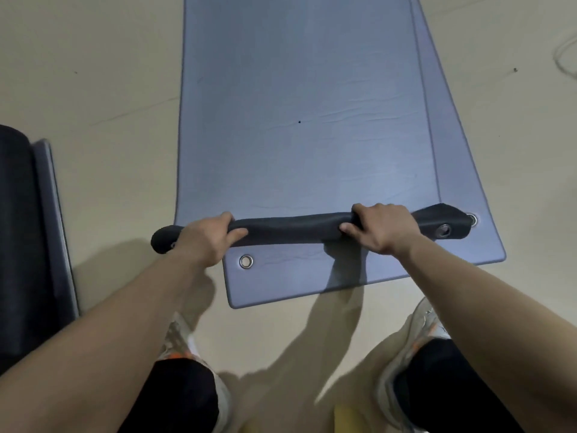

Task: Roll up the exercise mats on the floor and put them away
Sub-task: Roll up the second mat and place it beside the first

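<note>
Two blue-grey exercise mats lie stacked on the beige floor. The upper mat [296, 104] stretches away from me, and its near end is curled into a thin dark roll [296, 228]. My left hand [206, 239] grips the roll near its left end. My right hand [377, 226] grips it right of the middle. The lower mat [281, 276] lies flat beneath and sticks out toward me and to the right, with metal eyelets at its near corners.
A dark rolled mat [18, 245] lies at the left edge on the floor. My two feet in light shoes with orange marks [415, 339] stand just before the mats' near edge. A pale cord [565, 57] lies at the far right.
</note>
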`<state>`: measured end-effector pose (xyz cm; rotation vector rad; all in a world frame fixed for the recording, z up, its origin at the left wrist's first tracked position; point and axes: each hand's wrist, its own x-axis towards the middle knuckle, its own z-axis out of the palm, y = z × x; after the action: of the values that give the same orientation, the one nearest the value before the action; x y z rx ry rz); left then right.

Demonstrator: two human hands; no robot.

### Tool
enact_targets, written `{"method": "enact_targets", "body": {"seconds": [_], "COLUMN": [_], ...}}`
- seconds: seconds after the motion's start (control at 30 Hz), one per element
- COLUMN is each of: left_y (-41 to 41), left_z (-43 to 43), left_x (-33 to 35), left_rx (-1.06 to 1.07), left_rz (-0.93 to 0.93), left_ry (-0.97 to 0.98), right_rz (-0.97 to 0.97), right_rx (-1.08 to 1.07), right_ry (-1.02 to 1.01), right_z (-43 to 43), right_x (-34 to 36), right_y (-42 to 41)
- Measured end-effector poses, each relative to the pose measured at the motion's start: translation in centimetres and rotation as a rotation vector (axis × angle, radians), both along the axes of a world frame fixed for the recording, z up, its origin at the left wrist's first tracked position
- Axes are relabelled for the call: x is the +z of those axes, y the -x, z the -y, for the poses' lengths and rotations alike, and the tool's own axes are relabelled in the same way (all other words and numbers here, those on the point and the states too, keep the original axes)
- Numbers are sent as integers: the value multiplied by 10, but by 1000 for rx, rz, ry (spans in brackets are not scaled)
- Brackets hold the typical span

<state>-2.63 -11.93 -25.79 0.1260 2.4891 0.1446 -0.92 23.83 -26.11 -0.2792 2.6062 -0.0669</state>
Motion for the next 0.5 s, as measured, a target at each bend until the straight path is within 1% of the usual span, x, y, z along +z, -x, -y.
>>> {"method": "enact_targets", "body": {"seconds": [0.07,0.1,0.17,0.2,0.27,0.33,0.37,0.4,0.43,0.5], "left_y": [19,26,40,43,42,32,25,17,11,2], "left_z": [-2,-5,-14,-20,-37,-49,-49,-45,-39,-25], "left_x": [-4,-7,-15,-19,-31,-46,-54,-62,-67,-71], "left_rx": [-29,-35,23,89,194,194,176,149,96,-72], "left_rz": [39,28,-93,-189,-412,-609,-664,-680,-652,-540], "left_ry": [61,88,128,136,91,-33,-105,-165,-206,-157], "right_rz": [55,88,88,37,-144,-320,-418,-500,-558,-565], "right_rx": [-37,-48,-54,-57,-93,-141,-162,-190,-215,-183], "right_ry": [-4,-5,-30,-53,-75,-58,-34,-7,28,72], "right_z": [4,3,-1,-2,1,13,21,28,32,30], "right_x": [0,-3,-10,-14,-23,-33,-38,-40,-42,-49], "right_y": [19,27,40,44,47,44,38,30,20,-4]}}
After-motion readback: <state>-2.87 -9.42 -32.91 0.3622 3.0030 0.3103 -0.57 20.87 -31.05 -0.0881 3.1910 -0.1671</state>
